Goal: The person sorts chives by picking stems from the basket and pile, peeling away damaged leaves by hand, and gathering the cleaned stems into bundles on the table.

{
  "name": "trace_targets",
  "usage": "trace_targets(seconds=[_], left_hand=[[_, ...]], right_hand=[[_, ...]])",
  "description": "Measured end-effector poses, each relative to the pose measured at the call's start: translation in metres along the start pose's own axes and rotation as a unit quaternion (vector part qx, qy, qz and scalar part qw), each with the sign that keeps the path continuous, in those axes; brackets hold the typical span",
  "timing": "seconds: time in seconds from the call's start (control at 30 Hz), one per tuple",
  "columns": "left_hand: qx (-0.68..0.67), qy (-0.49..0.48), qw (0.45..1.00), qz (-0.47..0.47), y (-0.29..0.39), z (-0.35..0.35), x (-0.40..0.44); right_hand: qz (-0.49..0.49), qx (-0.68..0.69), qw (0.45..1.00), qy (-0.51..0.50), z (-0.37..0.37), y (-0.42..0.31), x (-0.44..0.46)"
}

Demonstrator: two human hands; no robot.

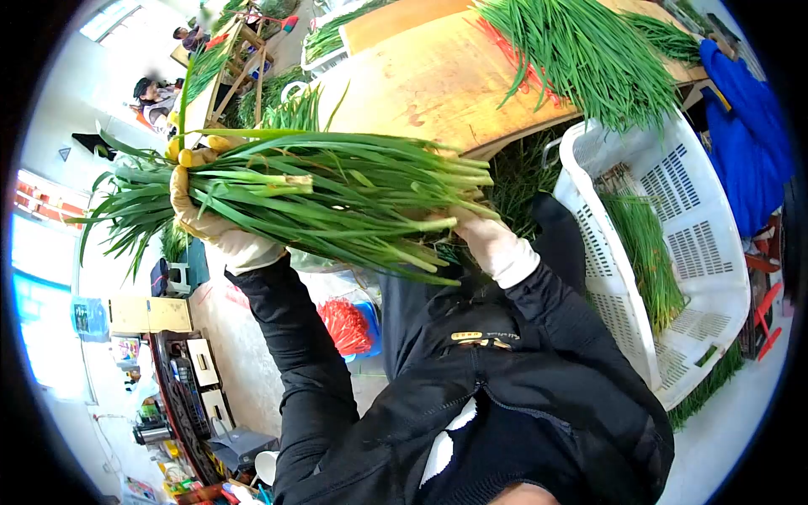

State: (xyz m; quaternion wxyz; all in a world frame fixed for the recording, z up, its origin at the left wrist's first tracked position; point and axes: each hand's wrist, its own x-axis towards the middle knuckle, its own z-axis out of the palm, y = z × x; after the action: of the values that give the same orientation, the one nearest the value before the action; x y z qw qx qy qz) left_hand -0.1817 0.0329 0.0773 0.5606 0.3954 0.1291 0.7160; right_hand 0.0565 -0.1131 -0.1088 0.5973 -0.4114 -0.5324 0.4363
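Note:
A thick bunch of garlic chives (337, 181) lies sideways across both hands, leafy tips to the left and pale cut stems to the right. Wrapped around its leafy part is my left hand (198, 206), in a whitish glove with yellowed fingertips. My right hand (488, 240), also gloved, grips the stem end from below, its fingertips mostly hidden behind the stems. One short, thick stem piece lies crosswise on top of the bunch.
Ahead stands a wooden table (412, 84) with a heap of chives (581, 59) over red ties (513, 50). A white slotted basket (699, 227) holding chives is at my right. Red strands (345, 326) fill a blue container (370, 328) below. Other people (158, 97) sit far left.

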Motion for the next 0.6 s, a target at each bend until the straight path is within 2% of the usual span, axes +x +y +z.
trace_targets(seconds=[0.03, 0.07, 0.13, 0.17, 0.2, 0.23, 0.27, 0.3, 0.37, 0.4, 0.43, 0.47, 0.53, 0.57, 0.6], left_hand=[[-0.003, -0.012, 1.0, -0.003, 0.002, -0.007, 0.002], [-0.005, -0.025, 1.0, -0.009, 0.005, -0.014, 0.004], [-0.032, -0.066, 0.997, -0.014, 0.009, -0.017, 0.002], [-0.049, -0.069, 0.996, -0.009, 0.01, -0.036, 0.01], [-0.105, -0.108, 0.988, -0.016, 0.008, -0.041, 0.011], [-0.159, -0.146, 0.976, -0.023, 0.006, -0.043, 0.01], [-0.123, -0.093, 0.988, -0.011, 0.004, -0.043, 0.007], [-0.089, -0.03, 0.996, -0.002, 0.001, -0.021, -0.006], [-0.055, -0.065, 0.996, 0.01, -0.004, -0.013, -0.008], [-0.029, -0.047, 0.998, -0.008, -0.003, -0.013, -0.009], [-0.067, -0.064, 0.996, -0.015, -0.007, -0.003, -0.011], [-0.069, -0.018, 0.997, -0.02, -0.008, 0.008, -0.019], [-0.069, 0.056, 0.995, -0.034, -0.013, 0.029, -0.032], [-0.049, 0.038, 0.997, -0.049, -0.016, 0.03, -0.033], [-0.062, 0.047, 0.995, -0.061, -0.02, 0.039, -0.037]], right_hand=[[0.065, 0.233, 0.97, 0.015, 0.003, 0.0, -0.003], [0.034, 0.248, 0.968, -0.002, -0.002, -0.003, -0.007], [0.029, 0.107, 0.993, 0.032, -0.023, 0.003, -0.02], [0.114, 0.35, 0.93, 0.027, -0.034, -0.001, -0.025], [0.152, 0.156, 0.976, 0.029, -0.053, 0.015, -0.033], [0.182, -0.043, 0.982, 0.031, -0.068, 0.03, -0.039], [0.236, -0.351, 0.906, -0.013, -0.074, 0.03, -0.037], [0.264, -0.623, 0.735, -0.054, -0.08, 0.03, -0.036], [0.361, -0.689, 0.602, -0.179, -0.101, 0.053, -0.049], [0.335, -0.678, 0.633, -0.165, -0.092, 0.024, -0.049], [0.241, -0.658, 0.705, -0.112, -0.077, -0.016, -0.041], [0.103, -0.623, 0.77, -0.09, -0.07, -0.035, -0.033], [-0.107, -0.447, 0.887, -0.051, -0.041, -0.076, -0.003], [-0.084, -0.37, 0.925, -0.035, -0.017, -0.101, 0.006], [-0.172, -0.363, 0.916, -0.024, -0.001, -0.106, 0.017]])
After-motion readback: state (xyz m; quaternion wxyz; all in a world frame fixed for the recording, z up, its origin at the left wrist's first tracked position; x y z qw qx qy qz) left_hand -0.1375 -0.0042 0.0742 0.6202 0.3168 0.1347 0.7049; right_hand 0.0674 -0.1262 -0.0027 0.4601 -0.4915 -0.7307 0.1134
